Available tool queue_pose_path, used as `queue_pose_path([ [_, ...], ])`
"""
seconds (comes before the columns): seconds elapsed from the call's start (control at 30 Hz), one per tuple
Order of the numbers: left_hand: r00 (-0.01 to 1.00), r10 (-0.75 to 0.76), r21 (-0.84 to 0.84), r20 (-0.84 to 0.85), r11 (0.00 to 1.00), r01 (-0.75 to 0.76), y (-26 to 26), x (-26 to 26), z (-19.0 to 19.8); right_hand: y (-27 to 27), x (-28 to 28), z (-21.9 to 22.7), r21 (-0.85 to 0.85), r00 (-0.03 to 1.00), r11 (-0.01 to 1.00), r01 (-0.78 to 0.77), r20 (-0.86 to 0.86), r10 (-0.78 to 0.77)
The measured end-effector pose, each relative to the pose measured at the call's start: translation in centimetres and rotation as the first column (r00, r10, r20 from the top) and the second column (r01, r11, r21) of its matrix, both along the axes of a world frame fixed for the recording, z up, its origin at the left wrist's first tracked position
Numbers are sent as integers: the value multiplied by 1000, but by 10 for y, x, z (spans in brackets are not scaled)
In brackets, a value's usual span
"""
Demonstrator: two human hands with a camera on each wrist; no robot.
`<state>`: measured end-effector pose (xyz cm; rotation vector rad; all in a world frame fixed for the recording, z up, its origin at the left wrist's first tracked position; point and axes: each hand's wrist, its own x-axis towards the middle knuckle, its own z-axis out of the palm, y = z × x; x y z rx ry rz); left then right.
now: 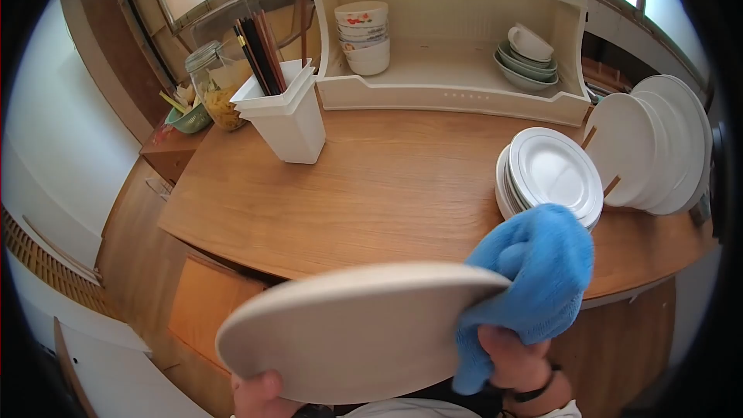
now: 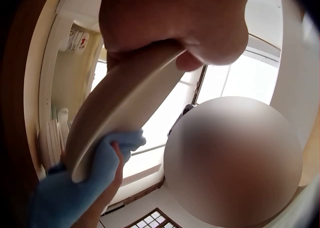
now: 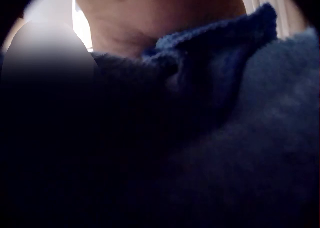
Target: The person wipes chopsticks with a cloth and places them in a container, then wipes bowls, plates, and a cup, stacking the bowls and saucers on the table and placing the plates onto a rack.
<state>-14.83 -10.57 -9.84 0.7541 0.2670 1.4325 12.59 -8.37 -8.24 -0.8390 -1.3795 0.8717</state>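
Note:
A large white plate (image 1: 348, 333) is held up, tilted, in front of the table's near edge. My left hand (image 1: 259, 396) grips its lower left rim, the thumb lying on the face towards me. At the opposite end, my right hand (image 1: 518, 360) holds a blue cloth (image 1: 542, 271) folded over the plate's right rim. Most of the right fingers are hidden under the cloth. From the left wrist, the plate (image 2: 125, 98) appears edge-on between the left hand (image 2: 170, 23) and the cloth (image 2: 65, 193). Dark cloth folds (image 3: 215, 78) fill most of the right wrist view.
Small white plates (image 1: 557, 170) are stacked on the wooden table (image 1: 387, 186), beside larger plates (image 1: 627, 147) standing upright at right. A white holder (image 1: 290, 124) with chopsticks stands left. The cream shelf (image 1: 449, 97) behind carries stacked bowls (image 1: 364, 39). A glass jar (image 1: 220, 93) stands far left.

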Motion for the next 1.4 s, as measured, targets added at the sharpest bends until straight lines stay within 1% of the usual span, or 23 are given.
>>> queue_pose_path([
  [0.03,999,-29,-5,23,1000,29,0,1,-2,-5,-14,-9,-92,979,996,7,-201,-26],
  [0.07,999,-31,-2,22,1000,31,-3,7,3,-9,-29,-16,-167,907,986,6,-414,-76],
  [0.1,981,-41,-64,189,997,54,-8,21,11,-13,-44,-23,-221,787,975,10,-600,-144],
  [0.13,936,-35,-130,350,988,85,-14,35,17,-19,-59,-30,-262,730,965,-14,-662,-169],
  [0.17,937,10,-28,349,1000,-1,-9,52,24,-24,-73,-37,-288,737,956,-64,-659,-149],
  [0.3,996,84,-210,18,975,-78,-15,42,3,-38,-97,-50,-327,810,911,-252,-587,14],
  [0.43,977,85,-261,-194,956,-135,-17,28,-20,-30,-71,-48,-320,825,853,-412,-528,201],
  [0.57,966,238,-196,-101,947,-254,-11,28,3,-11,-32,-38,-300,858,831,-468,-381,346],
  [0.63,968,241,-141,-67,958,-248,4,30,6,-9,-12,-35,-302,878,828,-472,-247,410],
  [0.7,966,256,-82,-29,963,-257,16,28,11,-15,4,-37,-313,878,821,-476,-225,423],
  [0.8,960,277,-223,40,939,-262,27,17,19,-27,24,-30,-210,961,942,-263,-141,237],
  [0.87,982,163,-357,90,926,-121,38,10,12,-29,32,-15,-82,1000,996,-16,2,16],
  [0.9,982,186,-372,13,913,-168,42,12,9,-25,33,-6,-9,989,994,111,99,-109],
  [0.93,982,188,-372,18,913,-168,42,16,7,-21,31,7,74,954,979,190,222,-202],
  [1.0,973,188,-345,-137,911,-224,43,28,5,-7,19,30,230,836,943,241,444,-322],
  [1.1,974,110,-262,-200,952,-161,38,41,3,11,-5,54,363,658,918,158,655,-372],
  [1.13,972,93,-209,-214,968,-139,35,45,2,19,-12,56,367,653,916,163,656,-379],
  [1.2,977,95,-141,-190,982,-123,33,50,7,36,-23,47,570,517,820,-49,717,-468],
  [1.23,951,136,-22,-278,989,-147,33,50,10,39,-30,41,574,582,812,-107,698,-417],
  [1.27,915,186,97,-358,982,-162,33,51,15,35,-41,37,576,584,810,-111,697,-416],
  [1.33,924,227,86,-306,974,-211,31,53,26,22,-59,29,284,616,918,-277,786,-57],
  [1.37,893,246,28,-376,967,-254,33,50,28,19,-60,28,285,616,917,-280,786,-56],
  [1.4,858,256,-23,-445,955,-297,36,46,30,17,-60,30,189,597,926,-327,801,47],
])
